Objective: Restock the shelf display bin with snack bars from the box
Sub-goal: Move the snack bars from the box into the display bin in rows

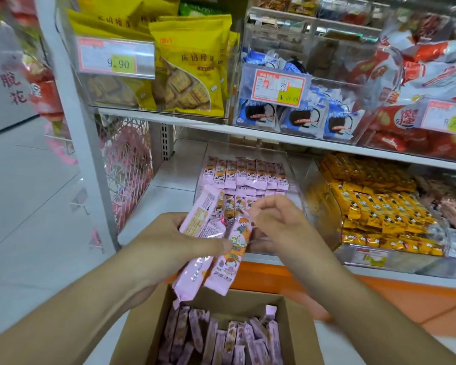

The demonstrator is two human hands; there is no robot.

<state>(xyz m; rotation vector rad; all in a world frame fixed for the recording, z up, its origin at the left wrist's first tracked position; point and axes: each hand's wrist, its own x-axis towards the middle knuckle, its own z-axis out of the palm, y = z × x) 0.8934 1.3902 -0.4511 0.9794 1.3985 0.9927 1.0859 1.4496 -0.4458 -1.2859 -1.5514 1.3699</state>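
Left hand [169, 241] grips fanned pink bars [211, 241], right hand [279, 227] pinches one; loose bars may slip into box [148, 320], missing bin [295, 180]

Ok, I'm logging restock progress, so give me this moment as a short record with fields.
left hand: grips a bundle of pink snack bars
right hand: pinches the top of one bar in the bundle
display bin: clear, one neat row of pink bars at the back
box: open, below the hands, bars left inside
neighbouring bin: yellow bars
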